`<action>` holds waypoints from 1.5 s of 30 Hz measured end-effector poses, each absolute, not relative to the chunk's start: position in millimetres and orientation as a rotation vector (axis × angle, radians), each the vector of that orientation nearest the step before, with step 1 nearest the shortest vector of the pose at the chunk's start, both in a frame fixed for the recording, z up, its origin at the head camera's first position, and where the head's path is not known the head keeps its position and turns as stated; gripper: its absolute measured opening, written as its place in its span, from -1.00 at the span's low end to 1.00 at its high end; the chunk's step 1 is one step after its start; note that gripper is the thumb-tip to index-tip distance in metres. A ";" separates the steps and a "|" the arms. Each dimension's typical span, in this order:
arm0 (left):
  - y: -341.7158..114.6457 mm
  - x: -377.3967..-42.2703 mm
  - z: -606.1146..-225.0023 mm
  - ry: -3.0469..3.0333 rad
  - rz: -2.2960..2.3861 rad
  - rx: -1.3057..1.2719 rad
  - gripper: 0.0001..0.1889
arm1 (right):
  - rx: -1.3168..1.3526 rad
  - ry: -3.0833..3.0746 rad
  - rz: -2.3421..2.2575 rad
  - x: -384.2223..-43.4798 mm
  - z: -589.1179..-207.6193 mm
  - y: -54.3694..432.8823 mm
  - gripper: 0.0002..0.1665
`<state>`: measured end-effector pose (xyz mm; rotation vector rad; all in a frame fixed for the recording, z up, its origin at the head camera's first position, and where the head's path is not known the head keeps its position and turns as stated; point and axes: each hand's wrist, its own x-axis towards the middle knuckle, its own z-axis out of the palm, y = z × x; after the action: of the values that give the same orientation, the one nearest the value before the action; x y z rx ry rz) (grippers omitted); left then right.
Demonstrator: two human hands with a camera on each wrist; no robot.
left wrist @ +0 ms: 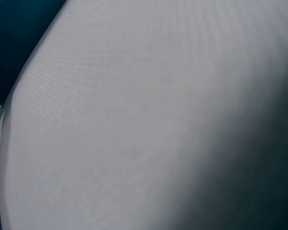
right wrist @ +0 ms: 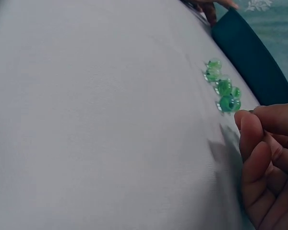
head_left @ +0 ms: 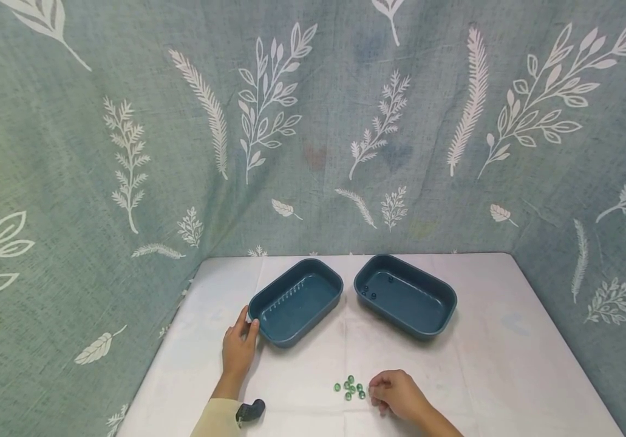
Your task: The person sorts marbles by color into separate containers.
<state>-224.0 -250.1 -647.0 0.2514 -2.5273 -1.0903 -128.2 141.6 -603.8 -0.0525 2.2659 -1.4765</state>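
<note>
Several clear green glass marbles [head_left: 350, 388] lie grouped on the white cloth, and they show larger in the right wrist view. Just right of them is my right hand [head_left: 397, 393], thumb and forefinger pinched together. Between those fingertips the right wrist view shows only a sliver of a small greenish marble [right wrist: 251, 111]; the rest is hidden by the fingers. My left hand [head_left: 240, 349] grips the near left end of a blue rectangular tub [head_left: 297, 331], thumb and fingers at its rim. In the left wrist view a mere fingertip appears at the left edge.
A second blue tub [head_left: 422, 331] stands to the right, angled the other way, with several small round dark things [head_left: 373, 296] inside near its left end. The white-covered table [head_left: 509, 376] meets a leaf-patterned cloth backdrop [head_left: 313, 200] behind and at the sides.
</note>
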 end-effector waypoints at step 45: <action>-251.0 -221.9 -643.5 -2.504 -1.114 0.221 -0.38 | 0.050 2.246 -1.779 -219.6 -535.1 198.9 -0.78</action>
<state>-221.9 -251.0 -643.5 0.2210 -2.5042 -1.1140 -219.6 198.9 -535.1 0.0504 2.2464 -1.7786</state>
